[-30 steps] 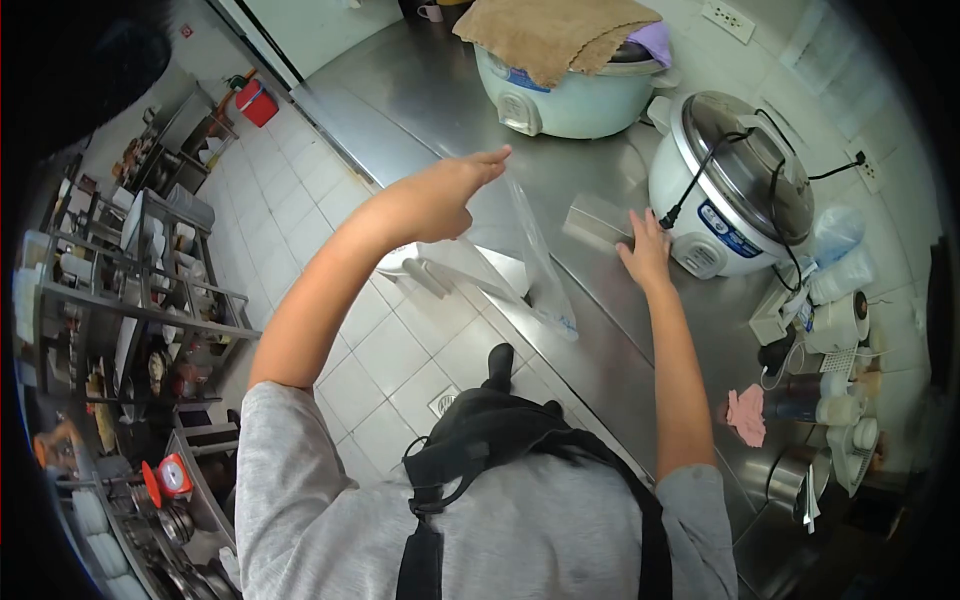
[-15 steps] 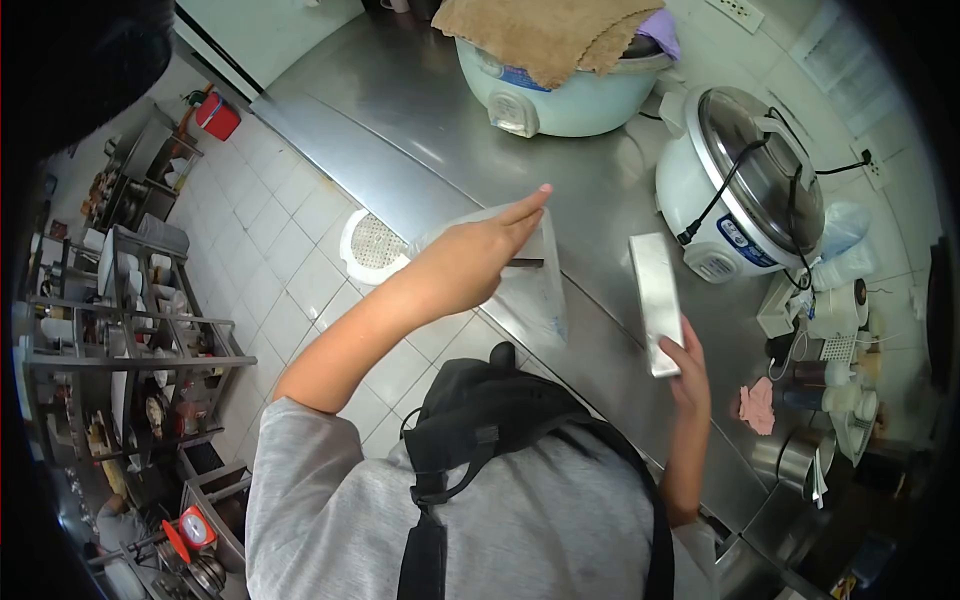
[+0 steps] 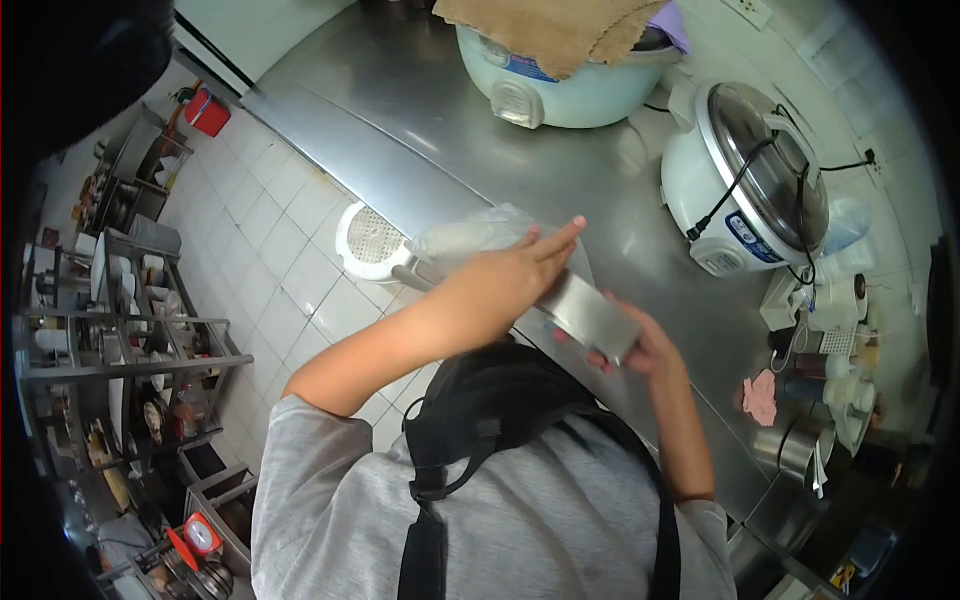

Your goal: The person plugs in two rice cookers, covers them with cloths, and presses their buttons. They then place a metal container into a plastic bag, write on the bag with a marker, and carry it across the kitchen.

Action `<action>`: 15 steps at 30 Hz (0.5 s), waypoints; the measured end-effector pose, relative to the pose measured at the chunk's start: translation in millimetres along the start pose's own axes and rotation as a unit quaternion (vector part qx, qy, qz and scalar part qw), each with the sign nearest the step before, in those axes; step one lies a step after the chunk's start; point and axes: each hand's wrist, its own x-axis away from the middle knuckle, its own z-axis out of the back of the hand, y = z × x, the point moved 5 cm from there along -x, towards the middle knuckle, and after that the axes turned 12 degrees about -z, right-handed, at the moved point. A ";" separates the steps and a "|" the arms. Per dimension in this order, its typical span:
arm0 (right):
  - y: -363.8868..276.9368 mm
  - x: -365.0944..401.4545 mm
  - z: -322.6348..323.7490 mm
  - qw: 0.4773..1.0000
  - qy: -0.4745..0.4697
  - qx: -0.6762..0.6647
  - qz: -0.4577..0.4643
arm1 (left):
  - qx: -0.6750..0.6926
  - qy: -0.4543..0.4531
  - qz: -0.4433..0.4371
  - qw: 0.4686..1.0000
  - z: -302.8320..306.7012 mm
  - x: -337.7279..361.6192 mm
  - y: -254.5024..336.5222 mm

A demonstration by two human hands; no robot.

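Note:
My left hand (image 3: pixel 525 277) is over a clear plastic bag (image 3: pixel 470 238) near the steel counter's front edge. Its fingers stretch forward and its thumb is hidden; it seems to hold the bag from beneath. A narrow grey strip (image 3: pixel 408 277) shows under my left forearm; I cannot make out what it is. My right hand (image 3: pixel 645 345) grips a shiny rectangular metal box (image 3: pixel 592 318) by its near end, fingers around the sides. The box's far end reaches under my left fingers, beside the bag; whether it is inside the bag is hidden.
On the steel counter (image 3: pixel 400 120) stand a rice cooker (image 3: pixel 560 100) under a brown cloth (image 3: pixel 560 30) and another with a metal lid (image 3: pixel 745 190). A pink cloth (image 3: pixel 760 397) and metal pot (image 3: pixel 795 448) lie right. A white stool (image 3: pixel 365 245) stands on the floor; shelves (image 3: pixel 130 340) are left.
My right hand has brought the metal box left and tilted it, so its far end meets my left hand. My left hand has shifted slightly right, and the bag with it.

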 end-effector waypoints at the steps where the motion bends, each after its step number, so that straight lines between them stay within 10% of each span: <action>1: -14.3 -16.6 -3.6 1.000 -0.026 -0.011 -0.009 | 0.012 -0.008 0.016 1.000 -0.1 0.3 1.0; 3: -41.9 -55.8 -7.6 0.996 -0.083 -0.006 -0.016 | 0.035 -0.025 0.044 0.998 1.8 -0.5 0.5; 10: -91.3 -118.1 -42.0 0.969 0.176 0.173 -0.014 | 0.011 -0.003 0.066 0.998 42.7 5.7 -44.0; 15: -138.7 -92.9 -42.7 0.847 0.349 0.355 0.185 | 0.028 0.065 -0.013 0.997 68.6 -1.4 -73.5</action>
